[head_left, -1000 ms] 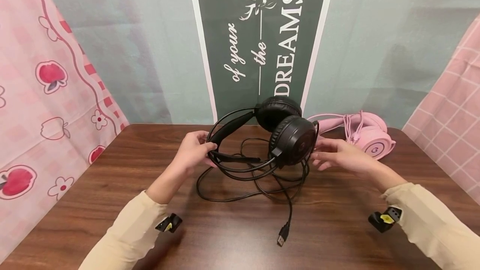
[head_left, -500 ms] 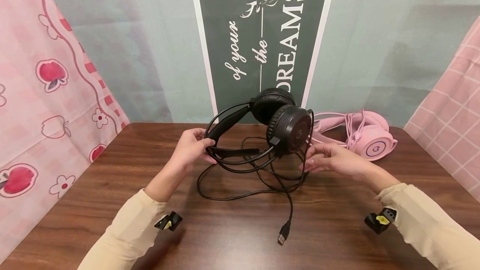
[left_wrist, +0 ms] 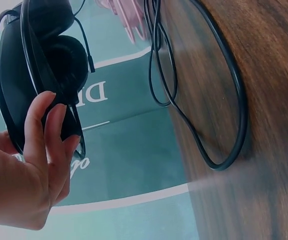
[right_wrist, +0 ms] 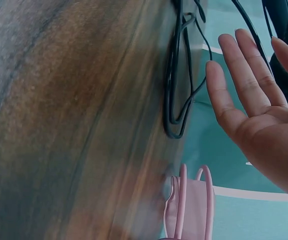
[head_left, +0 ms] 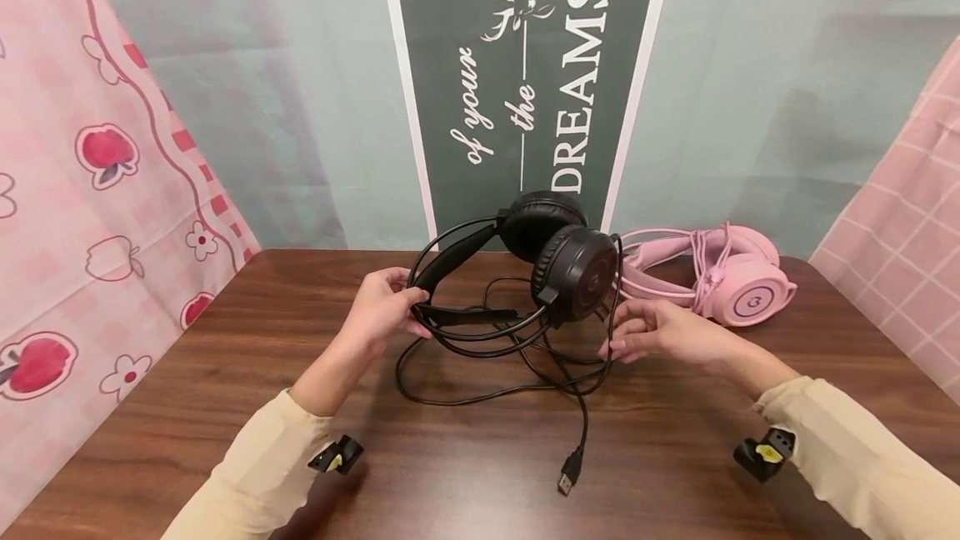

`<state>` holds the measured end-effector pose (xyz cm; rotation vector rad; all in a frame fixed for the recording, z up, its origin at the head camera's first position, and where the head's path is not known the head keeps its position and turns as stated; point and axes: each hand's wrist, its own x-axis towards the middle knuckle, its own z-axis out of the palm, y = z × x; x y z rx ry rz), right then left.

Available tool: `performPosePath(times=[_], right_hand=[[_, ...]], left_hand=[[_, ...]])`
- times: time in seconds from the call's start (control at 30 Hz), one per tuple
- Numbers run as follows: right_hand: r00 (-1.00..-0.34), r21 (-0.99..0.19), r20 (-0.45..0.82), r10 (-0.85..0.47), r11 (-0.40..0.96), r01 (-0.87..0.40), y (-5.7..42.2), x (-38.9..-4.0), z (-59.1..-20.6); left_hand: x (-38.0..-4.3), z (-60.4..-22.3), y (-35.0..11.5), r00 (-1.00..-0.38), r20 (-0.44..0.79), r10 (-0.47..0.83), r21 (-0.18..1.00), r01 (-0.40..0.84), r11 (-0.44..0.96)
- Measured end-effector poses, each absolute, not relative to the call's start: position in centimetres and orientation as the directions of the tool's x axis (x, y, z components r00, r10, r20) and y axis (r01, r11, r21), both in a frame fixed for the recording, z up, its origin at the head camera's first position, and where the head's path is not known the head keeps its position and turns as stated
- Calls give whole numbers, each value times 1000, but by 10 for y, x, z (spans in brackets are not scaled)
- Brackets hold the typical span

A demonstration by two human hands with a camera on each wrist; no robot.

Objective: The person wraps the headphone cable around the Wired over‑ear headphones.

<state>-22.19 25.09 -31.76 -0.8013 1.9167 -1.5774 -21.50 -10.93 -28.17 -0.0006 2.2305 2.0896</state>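
My left hand (head_left: 378, 307) grips the padded headband of a pair of black over-ear headphones (head_left: 579, 275), which is held tilted above the table with its ear cups to the right. In the left wrist view, the left fingers (left_wrist: 38, 135) lie across the headband. My right hand (head_left: 663, 333) is beside the lower ear cup, close to the hanging cable. The right wrist view shows the right fingers (right_wrist: 246, 80) extended and slightly spread, with the cable passing behind them. The black cable (left_wrist: 241, 100) lies in loose loops on the table, ending in a USB plug (head_left: 572, 467).
Pink headphones (head_left: 750, 294), their cord wrapped around them, lie at the back right behind my right hand. The brown wooden table (head_left: 450, 473) ends at a hanging grey-green cloth (head_left: 330, 107). Pink patterned cloths (head_left: 105, 207) hang at both sides.
The black headphones rose slightly, then came down again, ending a little further left. My right hand moved left and down from the ear cup toward the hanging cable. My left hand kept its grip.
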Motion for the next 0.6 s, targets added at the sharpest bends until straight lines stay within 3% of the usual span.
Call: performPosePath(times=[0.47,0.6], right_hand=[[-720,-944,-17,-694,249,-218,248,-219,-315],[-734,-967,-32,-679,207,-149,251,-217,-313]], left_hand=[[-213,-279,-117,-999,-31,29,998,-29,50],[-213,-277,-121,-999,-27,32,999,-25,47]])
